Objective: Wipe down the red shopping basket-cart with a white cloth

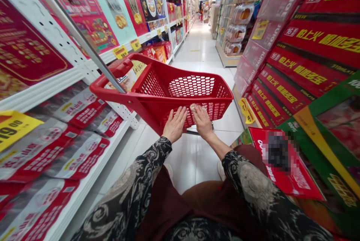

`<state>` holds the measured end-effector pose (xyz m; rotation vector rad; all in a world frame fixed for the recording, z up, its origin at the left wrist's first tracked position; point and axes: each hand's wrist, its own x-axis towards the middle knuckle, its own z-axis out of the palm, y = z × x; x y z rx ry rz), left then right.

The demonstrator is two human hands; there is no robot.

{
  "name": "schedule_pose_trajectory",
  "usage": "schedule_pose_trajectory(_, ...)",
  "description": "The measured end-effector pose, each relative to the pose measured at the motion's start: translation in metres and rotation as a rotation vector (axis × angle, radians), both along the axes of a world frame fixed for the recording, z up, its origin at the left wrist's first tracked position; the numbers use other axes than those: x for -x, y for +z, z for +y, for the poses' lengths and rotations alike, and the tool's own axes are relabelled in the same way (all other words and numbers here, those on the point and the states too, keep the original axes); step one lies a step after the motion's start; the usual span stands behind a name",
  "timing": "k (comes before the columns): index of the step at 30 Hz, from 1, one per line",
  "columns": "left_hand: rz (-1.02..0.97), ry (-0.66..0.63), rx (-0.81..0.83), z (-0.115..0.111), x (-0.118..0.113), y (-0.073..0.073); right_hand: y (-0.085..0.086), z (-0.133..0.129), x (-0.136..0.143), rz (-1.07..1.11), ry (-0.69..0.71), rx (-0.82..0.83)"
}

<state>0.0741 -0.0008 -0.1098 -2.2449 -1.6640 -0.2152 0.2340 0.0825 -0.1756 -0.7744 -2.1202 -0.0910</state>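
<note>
A red plastic shopping basket cart point(157, 100) with perforated sides stands crosswise in front of me. Against its near side lies my left hand point(174, 124), fingers stretched out and nothing in them. To its right, my right hand point(203, 121) presses a pale crumpled cloth point(193, 108) to the same side; the cloth shows at its fingertips, and the rest is hidden beneath the fingers. A metal bar point(84, 38) rises from the cart's left end toward the upper left.
White shelves point(98, 166) with packaged bottles and gift boxes line the left. Red drink cartons point(315, 38) are stacked on the right, beside a green box point(332, 128) and a red box point(284, 181). Down the tiled aisle point(197, 51), a person point(201, 11) is far off.
</note>
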Motion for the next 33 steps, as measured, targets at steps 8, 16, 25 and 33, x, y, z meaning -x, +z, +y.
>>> schedule_pose_trajectory(8,-0.021,0.034,-0.023,-0.009,0.019,0.010,0.021,-0.005,0.006,-0.002,0.076,-0.064)
schedule_pose_trajectory(16,-0.020,0.071,-0.037,-0.014,0.030,0.020,0.052,0.005,0.027,-0.021,0.108,-0.035)
schedule_pose_trajectory(25,0.010,0.098,-0.008,-0.030,0.045,0.009,0.009,-0.017,0.021,-0.188,0.238,-0.025)
schedule_pose_trajectory(33,-0.038,0.162,-0.090,-0.029,0.058,0.027,0.067,-0.009,0.060,0.038,0.198,-0.103)
